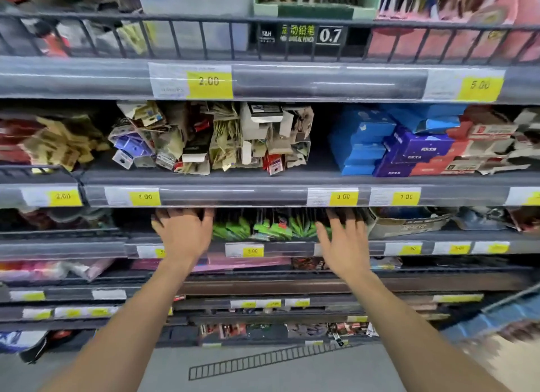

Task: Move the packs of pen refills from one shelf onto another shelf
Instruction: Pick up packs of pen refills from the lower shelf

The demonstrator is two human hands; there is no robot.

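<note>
A row of green and black packs of pen refills (263,228) stands on a grey shelf (286,247) at about hand height. My left hand (184,231) reaches into that shelf at the left end of the row, fingers spread and partly under the shelf above. At the right end of the row is my right hand (344,239), fingers straight and spread. Neither hand clearly grips a pack; the fingertips are hidden in the shadow. The shelf above (233,178) carries a heap of beige and mixed packs (210,137).
Blue and purple boxes (388,146) and red-white boxes (479,146) fill the upper shelf's right side. A cardboard tray (409,222) sits right of the green packs. Railed top shelf (263,38) overhead. Lower shelves hold pink packs (233,263). A black rail (268,359) lies on the floor.
</note>
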